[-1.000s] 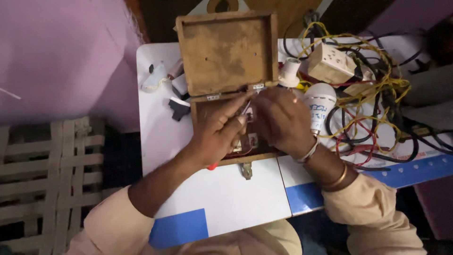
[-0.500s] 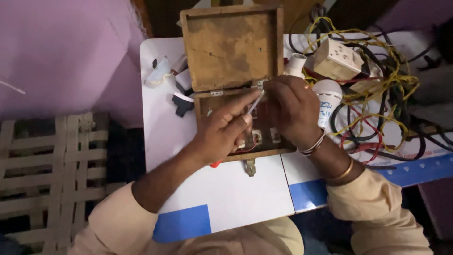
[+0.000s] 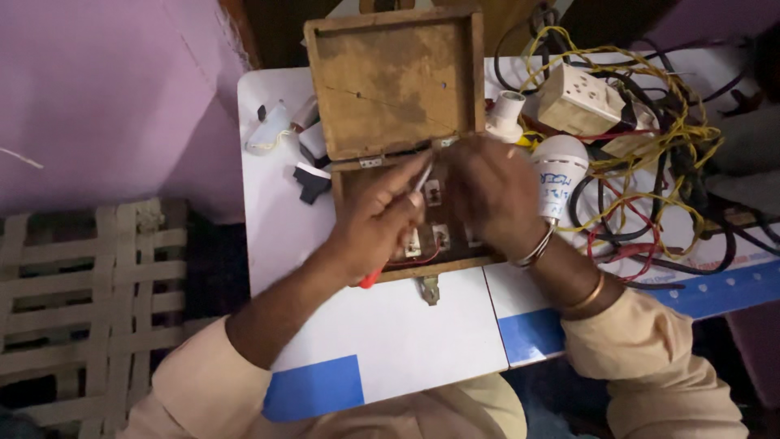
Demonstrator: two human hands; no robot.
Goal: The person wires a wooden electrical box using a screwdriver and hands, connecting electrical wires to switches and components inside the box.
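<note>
An open wooden box stands on a white table, its lid raised toward the wall. Small electrical parts and red wire sit inside the box base. My left hand grips a screwdriver with a red handle, its metal tip pointing into the box near the hinge. My right hand rests over the right half of the box interior, fingers curled down on the fittings; what it touches is hidden. Bangles ring that wrist.
A white bulb, a white socket block and a tangle of yellow, red and black wires lie right of the box. Small white and black plugs lie left of it. A woven cot stands at lower left.
Both hands stay over the box; my left hand has tilted the screwdriver so its tip sits higher, near the hinge. The view has shifted slightly.
</note>
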